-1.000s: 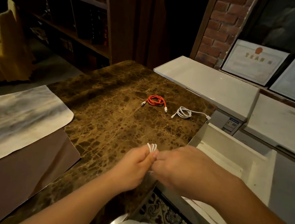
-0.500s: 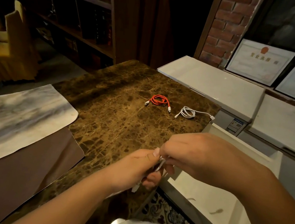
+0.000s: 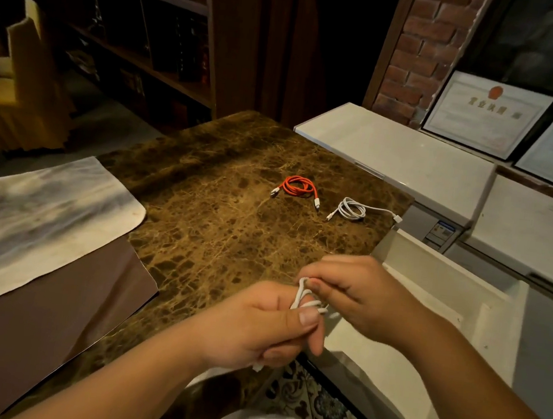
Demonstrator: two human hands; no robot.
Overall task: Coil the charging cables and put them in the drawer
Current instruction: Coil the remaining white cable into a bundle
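A white charging cable (image 3: 303, 296) is looped between both hands at the near right edge of the brown marble table (image 3: 218, 223). My left hand (image 3: 261, 328) pinches its loops between thumb and fingers, and a white end pokes out below the palm. My right hand (image 3: 358, 298) grips the cable's upper strand with its fingertips. Farther back on the table lie a coiled orange cable (image 3: 296, 187) and, right of it, a coiled white cable (image 3: 352, 211) with one end trailing right. An open white drawer (image 3: 438, 293) sits to the right, below my right hand.
A grey-white cloth (image 3: 36, 220) over a brown mat (image 3: 30, 329) covers the table's left side. White chest cabinets (image 3: 405, 158) stand behind the drawer, with framed certificates (image 3: 485, 116) against the brick wall. Dark shelves and a chair are at the back left. A patterned floor shows below the table edge.
Both hands have kept working the white cable: my right hand has dropped lower and closer, and more white loops now show between thumb and fingers. The two cables on the table have not moved.
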